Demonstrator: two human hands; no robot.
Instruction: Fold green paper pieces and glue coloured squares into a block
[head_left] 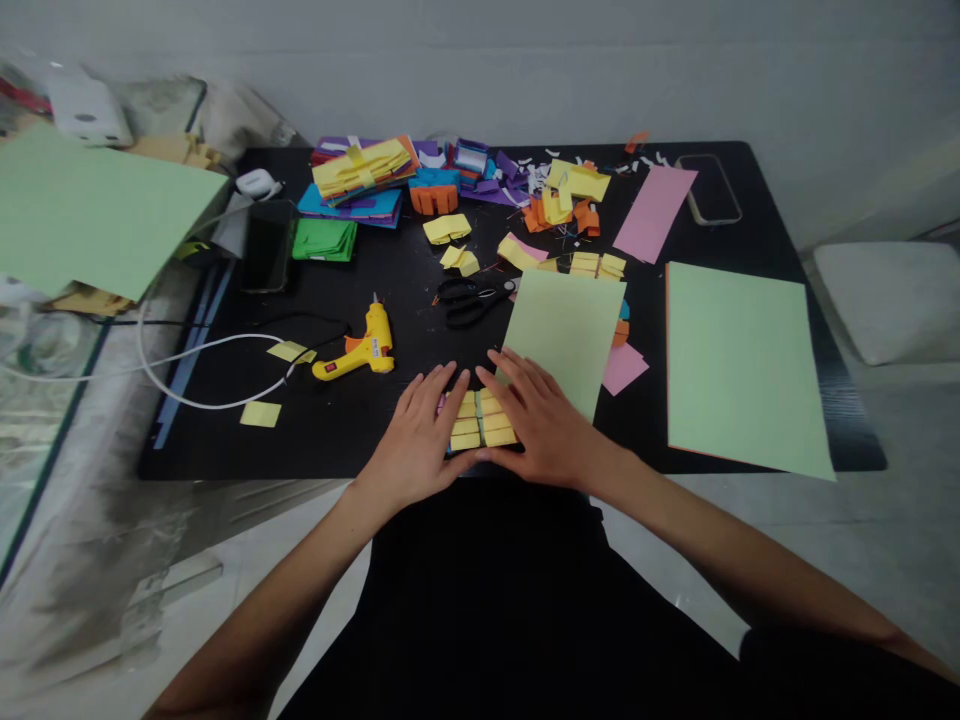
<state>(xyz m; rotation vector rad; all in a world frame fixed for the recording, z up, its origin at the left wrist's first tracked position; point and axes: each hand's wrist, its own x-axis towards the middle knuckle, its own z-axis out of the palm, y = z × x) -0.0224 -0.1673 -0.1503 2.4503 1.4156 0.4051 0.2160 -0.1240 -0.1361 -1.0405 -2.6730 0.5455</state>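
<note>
Near the front edge of the black table [337,430] lies a small piece of folded yellow paper strips [482,420] in two columns. My left hand [420,430] rests on its left side, fingers stretched out and thumb along the near edge. On its right side lies my right hand [544,420], fingers extended, its thumb meeting the left one. Both hands press flat on the piece and hide its ends. A pale green sheet [566,325] lies just beyond, partly under my right fingers. Black-handled scissors [472,303] sit behind my hands, and a yellow glue gun [364,345] lies to the left.
Folded paper bundles [364,170], a green folded piece [325,240] and scraps [536,180] line the back. Green sheets [742,360] lie right, near pink paper [655,213] and a phone case [707,190]. A white cable [180,400] loops at left beside a dark phone [268,247].
</note>
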